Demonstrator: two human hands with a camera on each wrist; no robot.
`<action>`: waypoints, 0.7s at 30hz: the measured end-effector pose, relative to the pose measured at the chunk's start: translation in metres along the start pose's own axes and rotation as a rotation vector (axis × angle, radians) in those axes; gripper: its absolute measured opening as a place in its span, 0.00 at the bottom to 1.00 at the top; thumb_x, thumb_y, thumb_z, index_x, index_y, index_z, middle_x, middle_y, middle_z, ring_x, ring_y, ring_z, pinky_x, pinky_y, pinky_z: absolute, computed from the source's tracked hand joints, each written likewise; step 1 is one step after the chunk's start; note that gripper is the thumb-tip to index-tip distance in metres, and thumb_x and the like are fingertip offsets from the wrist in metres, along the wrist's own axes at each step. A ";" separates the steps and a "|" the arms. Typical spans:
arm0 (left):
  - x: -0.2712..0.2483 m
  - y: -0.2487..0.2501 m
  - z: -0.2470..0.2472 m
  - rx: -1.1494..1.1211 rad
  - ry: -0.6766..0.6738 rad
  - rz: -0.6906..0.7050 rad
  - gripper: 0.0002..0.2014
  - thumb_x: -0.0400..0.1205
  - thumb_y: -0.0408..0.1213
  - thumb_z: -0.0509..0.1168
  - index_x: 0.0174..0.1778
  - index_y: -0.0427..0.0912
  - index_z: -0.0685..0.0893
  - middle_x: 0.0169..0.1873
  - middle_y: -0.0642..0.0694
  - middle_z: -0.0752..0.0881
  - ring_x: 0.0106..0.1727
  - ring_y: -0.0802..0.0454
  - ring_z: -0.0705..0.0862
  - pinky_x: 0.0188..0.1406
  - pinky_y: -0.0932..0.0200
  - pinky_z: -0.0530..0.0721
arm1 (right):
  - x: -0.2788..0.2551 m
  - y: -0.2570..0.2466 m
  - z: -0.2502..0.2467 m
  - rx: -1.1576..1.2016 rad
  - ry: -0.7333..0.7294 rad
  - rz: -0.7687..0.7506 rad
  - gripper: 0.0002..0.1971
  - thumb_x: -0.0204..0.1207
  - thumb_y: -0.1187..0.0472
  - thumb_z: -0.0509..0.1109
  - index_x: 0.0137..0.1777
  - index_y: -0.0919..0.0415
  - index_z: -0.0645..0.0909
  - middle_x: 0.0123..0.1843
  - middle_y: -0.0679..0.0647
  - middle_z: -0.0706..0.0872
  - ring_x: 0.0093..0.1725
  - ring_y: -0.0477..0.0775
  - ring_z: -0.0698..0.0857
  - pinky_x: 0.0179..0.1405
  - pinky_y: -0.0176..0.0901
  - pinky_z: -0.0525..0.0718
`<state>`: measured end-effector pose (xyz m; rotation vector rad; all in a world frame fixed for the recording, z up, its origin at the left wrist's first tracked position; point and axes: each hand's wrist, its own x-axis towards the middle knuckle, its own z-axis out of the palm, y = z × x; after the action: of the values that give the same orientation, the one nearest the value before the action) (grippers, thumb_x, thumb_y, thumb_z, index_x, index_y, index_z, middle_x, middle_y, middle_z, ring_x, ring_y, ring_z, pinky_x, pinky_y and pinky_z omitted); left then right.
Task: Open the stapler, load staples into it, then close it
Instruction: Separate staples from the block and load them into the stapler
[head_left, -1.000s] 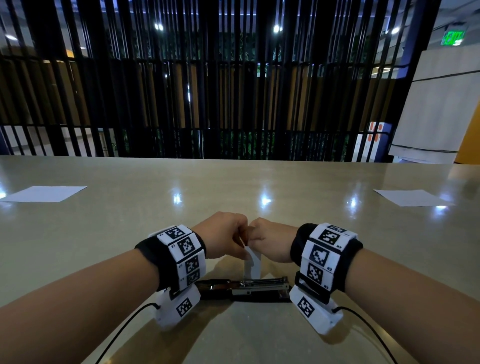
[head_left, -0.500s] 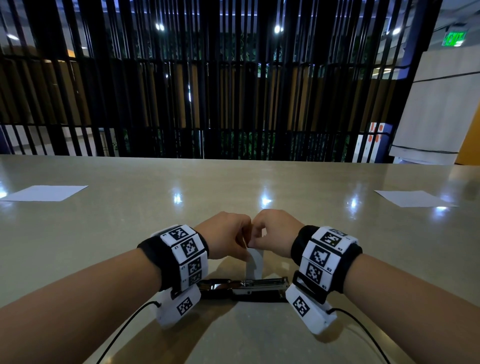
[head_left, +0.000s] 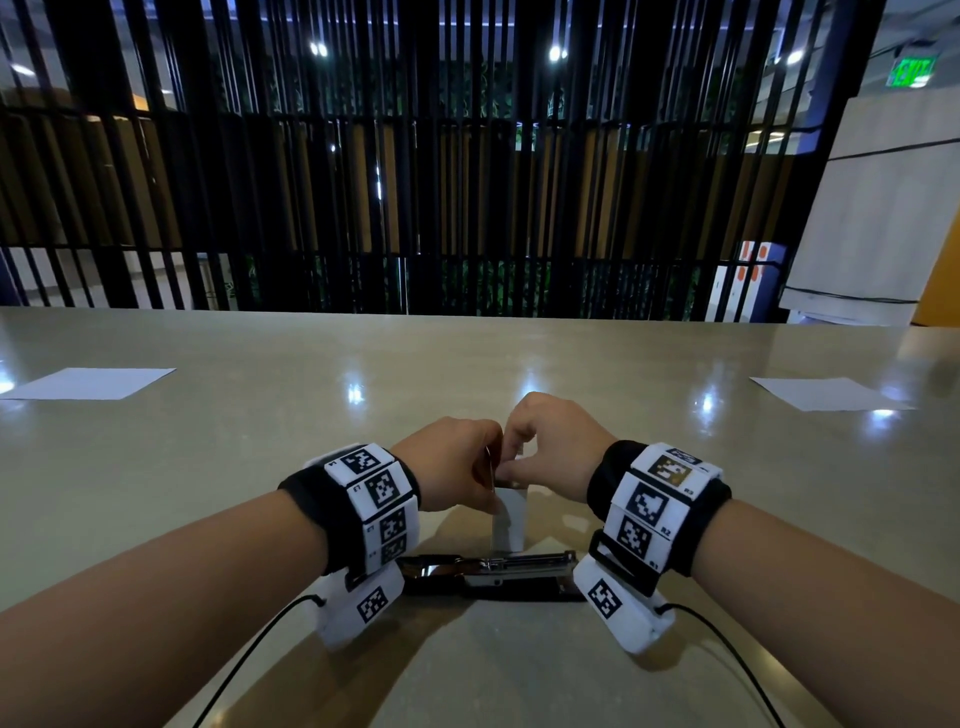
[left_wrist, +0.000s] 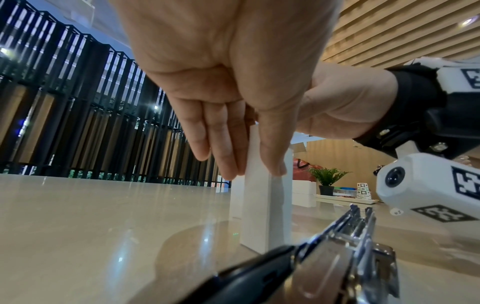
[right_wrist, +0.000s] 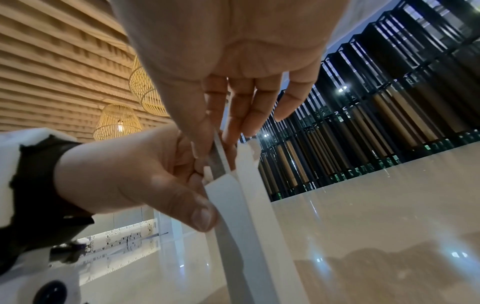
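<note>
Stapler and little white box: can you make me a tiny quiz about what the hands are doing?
1. True or false: the stapler lies open on the table.
2. Fill in: the right hand pinches a grey strip of ____ at the top of the white box.
3. Which hand has its grip on the white box itself? A left hand, B right hand, C neither.

Key: 1 true; 2 staples; 3 A.
</note>
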<state>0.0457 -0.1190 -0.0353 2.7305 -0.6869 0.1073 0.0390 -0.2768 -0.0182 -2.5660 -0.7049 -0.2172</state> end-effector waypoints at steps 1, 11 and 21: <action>0.000 0.000 0.000 0.016 0.006 0.001 0.19 0.68 0.45 0.78 0.51 0.46 0.80 0.41 0.54 0.86 0.37 0.59 0.79 0.30 0.74 0.71 | 0.000 0.000 -0.002 0.033 0.008 0.006 0.07 0.66 0.59 0.79 0.32 0.54 0.83 0.43 0.49 0.83 0.48 0.54 0.83 0.48 0.46 0.84; -0.003 0.002 0.000 -0.072 0.000 -0.034 0.22 0.69 0.42 0.78 0.47 0.48 0.71 0.36 0.56 0.83 0.38 0.55 0.83 0.42 0.59 0.84 | -0.002 0.010 -0.013 0.356 0.195 0.012 0.17 0.77 0.70 0.65 0.42 0.44 0.69 0.41 0.60 0.83 0.40 0.59 0.90 0.43 0.54 0.88; -0.002 -0.001 0.002 -0.060 -0.007 -0.032 0.18 0.70 0.41 0.78 0.33 0.54 0.71 0.32 0.57 0.80 0.34 0.58 0.80 0.35 0.62 0.79 | -0.021 0.017 -0.006 -0.016 -0.218 0.170 0.16 0.80 0.68 0.53 0.47 0.49 0.80 0.51 0.47 0.76 0.50 0.50 0.77 0.52 0.44 0.77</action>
<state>0.0442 -0.1181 -0.0375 2.6843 -0.6373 0.0688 0.0296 -0.3018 -0.0248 -2.6734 -0.5569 0.1139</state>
